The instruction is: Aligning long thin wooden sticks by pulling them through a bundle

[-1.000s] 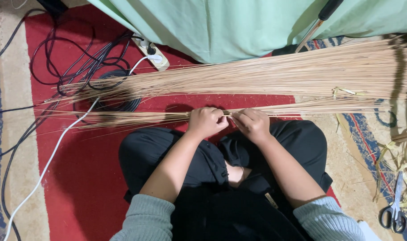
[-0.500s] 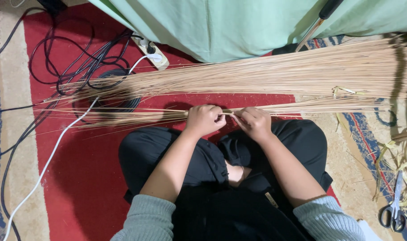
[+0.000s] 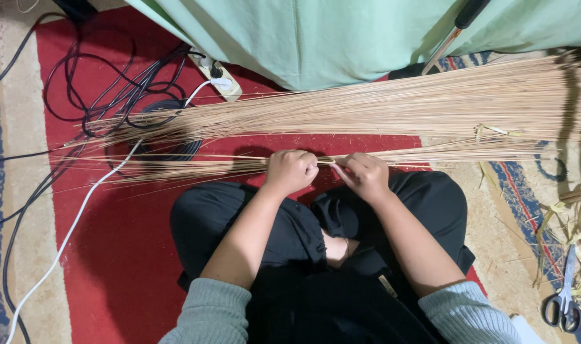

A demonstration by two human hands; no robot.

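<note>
Just in front of the crossed legs in black trousers [image 3: 316,248], a small bundle of thin tan plant sticks [image 3: 430,153] lies sideways over the red carpet [image 3: 112,255]. The left hand [image 3: 291,171] is curled into a fist around this bundle, and the right hand [image 3: 365,175] pinches the same sticks just beside it, fingers closed. Beyond the small bundle, farther from the legs, a much larger sheaf of long tan sticks [image 3: 399,105] lies across the carpet, below a hanging pale green cloth [image 3: 328,38]. At the sheaf's thin end lie tangled black cables [image 3: 112,89] and a white power strip [image 3: 220,79]. Well right of the legs, black-handled scissors [image 3: 563,302] rest among dry leaf scraps [image 3: 580,223].
</note>
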